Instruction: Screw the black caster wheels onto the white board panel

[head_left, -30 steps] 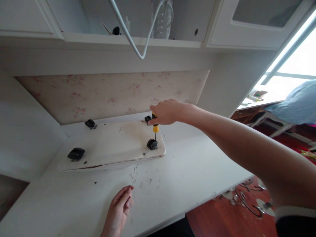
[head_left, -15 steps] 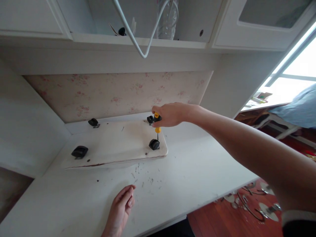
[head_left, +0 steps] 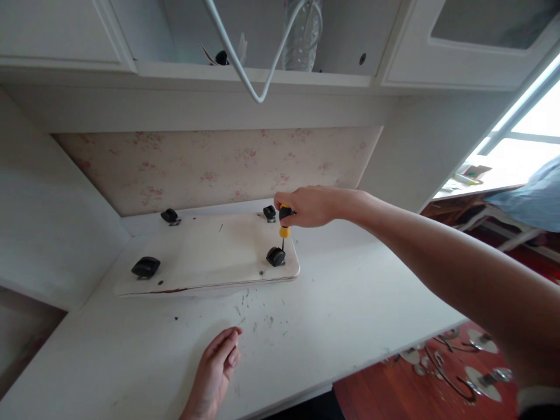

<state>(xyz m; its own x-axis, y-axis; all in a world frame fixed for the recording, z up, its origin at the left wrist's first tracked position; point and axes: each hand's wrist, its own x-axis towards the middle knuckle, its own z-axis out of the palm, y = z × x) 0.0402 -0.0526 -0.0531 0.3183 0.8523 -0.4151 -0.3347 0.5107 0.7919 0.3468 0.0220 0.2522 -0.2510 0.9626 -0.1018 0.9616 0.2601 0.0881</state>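
Observation:
My right hand (head_left: 306,206) grips a yellow and black screwdriver (head_left: 284,232), held upright with its shaft pointing down. The tip reaches the base of a black caster wheel (head_left: 276,256) at the near right corner of a white board (head_left: 210,251); the wheel partly hides the contact. Other casters sit at the far right (head_left: 269,212), far left (head_left: 169,216) and near left (head_left: 146,267) corners. Over the desk in front of the board, my left hand (head_left: 219,364) is closed, thumb pressed against the fingers. Whatever it may hold cannot be made out.
The board lies on a white desk (head_left: 341,326) sprinkled with dark bits. A white cable (head_left: 258,96) hangs from above, before a shelf with a plastic bottle (head_left: 301,41). On the red floor (head_left: 367,388), at right, lie curved metal parts with round discs (head_left: 481,382).
My right hand has turned slightly around the screwdriver handle, showing more of its black grip. The whole view has shifted a little. My left hand keeps the same pose.

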